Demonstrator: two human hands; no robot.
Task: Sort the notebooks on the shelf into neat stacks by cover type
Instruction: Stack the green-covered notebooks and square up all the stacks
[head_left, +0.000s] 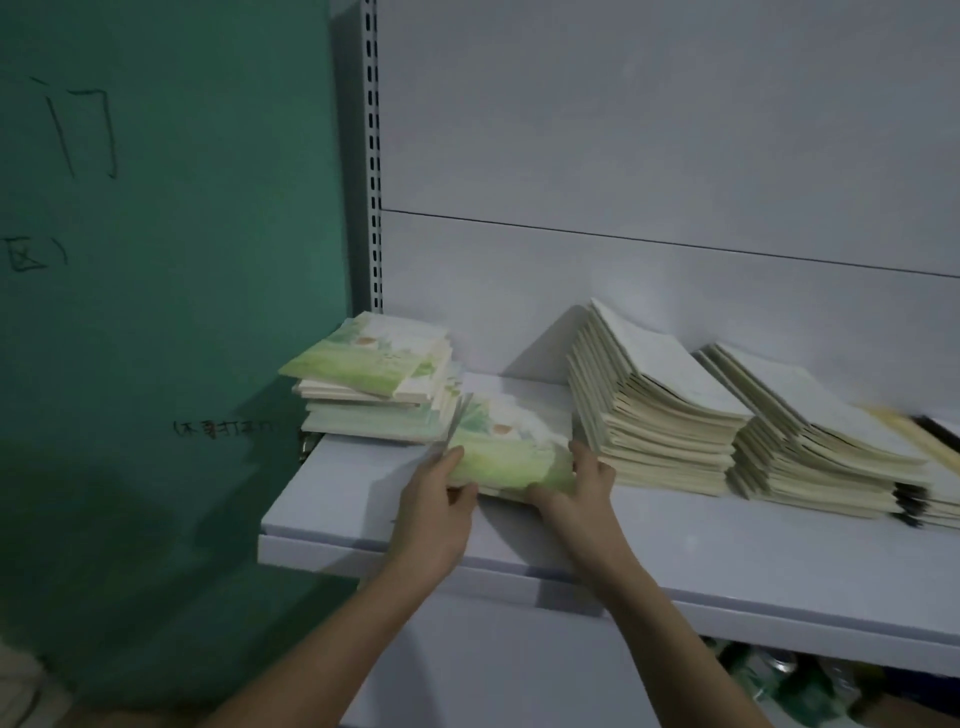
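Note:
A small bundle of green illustrated notebooks (511, 447) lies on the white shelf (363, 499), gripped from both sides. My left hand (441, 512) holds its left edge, my right hand (576, 493) its right edge. Behind and to the left sits an uneven stack of the same green-cover notebooks (374, 379). To the right stand two fanned stacks of plain cream notebooks, a taller stack (649, 410) and a second stack (815, 441).
A green wall (156, 312) with handwritten marks borders the shelf on the left. Dark-edged notebooks (930, 478) show at the far right. The shelf's slotted upright (373, 156) rises behind the left stack. Packaged goods (779, 680) sit on the level below.

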